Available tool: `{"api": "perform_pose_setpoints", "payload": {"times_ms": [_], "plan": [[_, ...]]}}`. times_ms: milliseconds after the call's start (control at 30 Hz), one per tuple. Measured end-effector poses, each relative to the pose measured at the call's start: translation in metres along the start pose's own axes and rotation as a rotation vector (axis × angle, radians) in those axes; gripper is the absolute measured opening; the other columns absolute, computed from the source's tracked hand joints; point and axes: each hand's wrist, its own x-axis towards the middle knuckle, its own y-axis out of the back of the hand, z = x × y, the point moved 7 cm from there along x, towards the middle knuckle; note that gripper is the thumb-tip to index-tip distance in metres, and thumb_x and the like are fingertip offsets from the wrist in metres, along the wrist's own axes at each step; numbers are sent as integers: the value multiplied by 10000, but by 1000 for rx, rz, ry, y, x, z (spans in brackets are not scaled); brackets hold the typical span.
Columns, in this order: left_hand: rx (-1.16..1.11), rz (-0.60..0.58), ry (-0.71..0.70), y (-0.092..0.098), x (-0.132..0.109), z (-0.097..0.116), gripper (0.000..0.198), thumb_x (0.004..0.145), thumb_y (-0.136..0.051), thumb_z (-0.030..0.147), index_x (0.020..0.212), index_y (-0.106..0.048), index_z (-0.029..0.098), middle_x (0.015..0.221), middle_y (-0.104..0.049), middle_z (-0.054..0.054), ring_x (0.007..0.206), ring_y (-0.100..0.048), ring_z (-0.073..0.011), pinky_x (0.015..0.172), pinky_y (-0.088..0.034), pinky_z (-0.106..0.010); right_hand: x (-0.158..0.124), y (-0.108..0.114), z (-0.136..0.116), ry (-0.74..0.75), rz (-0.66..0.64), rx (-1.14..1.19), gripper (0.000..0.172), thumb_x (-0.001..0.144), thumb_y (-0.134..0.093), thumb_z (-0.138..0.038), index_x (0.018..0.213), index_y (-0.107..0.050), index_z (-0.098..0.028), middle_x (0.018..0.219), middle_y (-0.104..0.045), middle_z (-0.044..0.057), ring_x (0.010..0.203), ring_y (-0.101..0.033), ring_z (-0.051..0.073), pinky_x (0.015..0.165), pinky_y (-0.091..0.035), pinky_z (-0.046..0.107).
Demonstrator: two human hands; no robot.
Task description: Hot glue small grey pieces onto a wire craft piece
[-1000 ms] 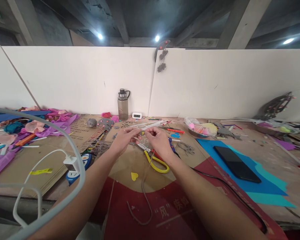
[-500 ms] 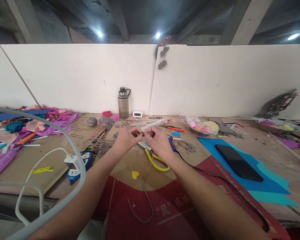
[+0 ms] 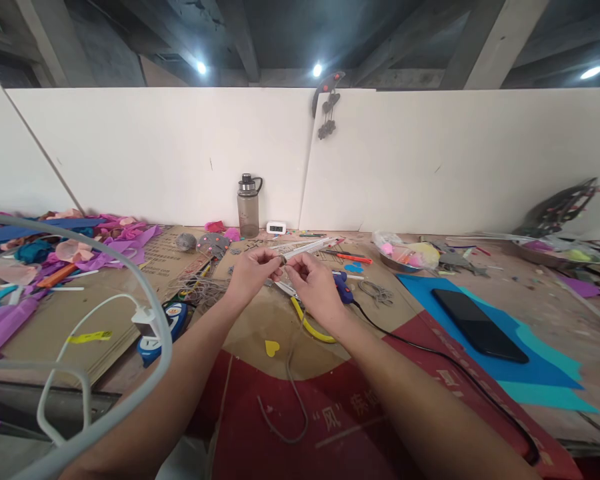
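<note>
My left hand [image 3: 253, 273] and my right hand [image 3: 313, 283] meet over the middle of the table, fingertips pinched close together. A small dark piece [image 3: 283, 261] shows between them; its kind is too small to make out. From beneath my right hand a grey cord [image 3: 300, 393] runs down and curls in a loop on the red part of the cardboard. Yellow-handled scissors or pliers [image 3: 316, 330] lie partly hidden under my right hand. To the right of that hand is a blue glue gun [image 3: 344, 288] with a black cable. A yellow paper heart [image 3: 271, 348] lies nearer me.
A bottle [image 3: 249, 207] and a small white digital clock [image 3: 276, 228] stand by the white partition. At right, a black phone [image 3: 477, 323] rests on blue sheets. A white cable [image 3: 163, 320] loops across the left foreground, near a blue tape measure [image 3: 177, 320].
My fingertips have shifted slightly left and up, and the dark piece between them shows more. My right hand has turned a little, covering more of the yellow handles.
</note>
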Motion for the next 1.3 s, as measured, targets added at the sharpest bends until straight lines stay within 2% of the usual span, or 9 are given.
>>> {"api": "perform_pose_setpoints", "payload": {"times_ms": [200, 400, 700, 800, 900, 967, 1133, 1200, 1300], "plan": [[-89, 17, -5, -1, 1, -4, 162, 696, -675, 285, 761, -619, 148, 601, -653, -8, 539, -609, -120, 590, -514, -258, 0, -3, 5, -31, 4, 49, 70, 811, -517, -238, 792, -567, -193, 768, -605, 14, 692, -515, 144, 662, -402, 265], [-86, 114, -47, 9, 2, 0, 118, 702, -652, 266, 699, -611, 154, 547, -613, 7, 468, -528, -83, 504, -438, -206, -4, -5, 0, -31, -38, 46, 143, 853, -481, -284, 799, -582, -198, 782, -616, 16, 706, -524, 151, 660, -401, 264], [-538, 387, -22, 58, 19, -19, 201, 603, -737, 236, 665, -570, 142, 601, -549, 37, 513, -498, -44, 456, -347, -159, -7, -5, -14, 18, -152, 64, 214, 885, -465, -310, 798, -625, -199, 797, -642, 9, 738, -549, 150, 693, -401, 260], [-627, 456, -13, 72, 22, -26, 236, 577, -757, 232, 685, -566, 144, 621, -550, 43, 527, -507, -40, 464, -359, -155, -8, -9, -12, -1, -273, 54, 250, 891, -457, -335, 810, -651, -200, 795, -658, -2, 726, -551, 142, 672, -392, 253], [-629, 449, -10, 75, 23, -27, 262, 574, -766, 255, 719, -572, 153, 633, -547, 47, 531, -512, -44, 466, -362, -161, -14, -16, -7, 8, -537, -25, 287, 876, -474, -371, 740, -671, -214, 726, -658, -14, 686, -549, 147, 628, -378, 254], [-609, 414, -27, 70, 23, -23, 265, 583, -767, 273, 733, -581, 160, 627, -534, 53, 525, -499, -42, 457, -347, -161, -14, -10, 4, -4, -614, -111, 334, 870, -472, -410, 664, -650, -216, 649, -633, -14, 635, -536, 150, 581, -362, 255], [-542, 297, -90, 53, 21, -9, 220, 620, -758, 276, 718, -598, 161, 543, -465, 63, 467, -392, -37, 418, -273, -169, 6, 50, 66, -240, -186, -508, 328, 835, -526, -376, 552, -545, -210, 599, -604, 56, 628, -559, 190, 611, -364, 312], [-530, 278, -81, 48, 19, -7, 215, 629, -754, 285, 724, -602, 166, 526, -440, 66, 454, -368, -39, 411, -257, -175, 4, 58, 100, -385, -176, -591, 353, 723, -661, -326, 452, -459, -223, 550, -570, 88, 681, -599, 243, 654, -380, 354], [-526, 257, -72, 42, 17, -5, 213, 630, -757, 292, 719, -608, 167, 525, -422, 67, 444, -345, -37, 401, -237, -180, 1, 58, 133, -421, -159, -558, 400, 575, -733, -195, 383, -384, -238, 498, -546, 97, 688, -617, 292, 649, -403, 383]]}}
